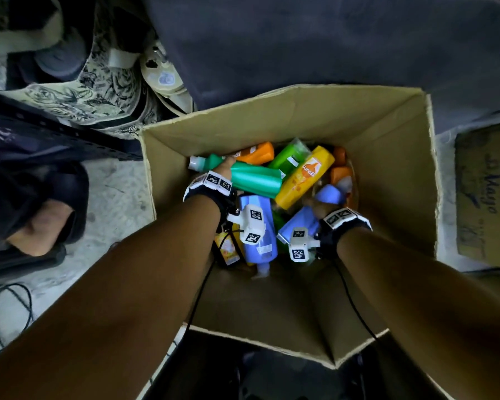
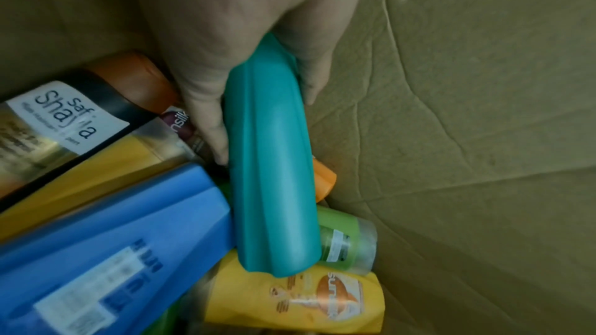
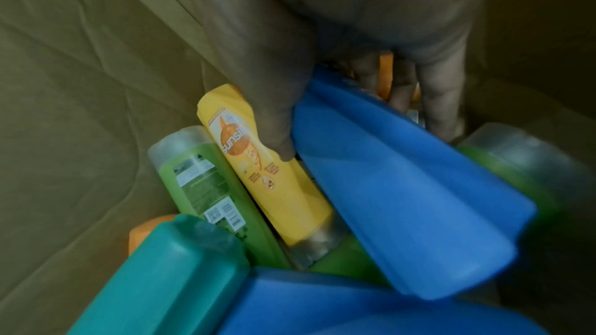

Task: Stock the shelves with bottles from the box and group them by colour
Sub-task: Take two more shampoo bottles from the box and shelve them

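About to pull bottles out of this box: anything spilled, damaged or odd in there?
No spill or damage shows. The bottles just lie jumbled in the cardboard box, colours mixed. The left hand grips a teal bottle; the right hand grips a blue bottle. The wrist views are blurred, so fine cracks could be missed.

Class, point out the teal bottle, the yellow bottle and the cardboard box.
teal bottle (image 1: 254, 180): head view, middle of its body.
yellow bottle (image 1: 303, 176): head view, its label.
cardboard box (image 1: 387, 157): head view, inner right wall.
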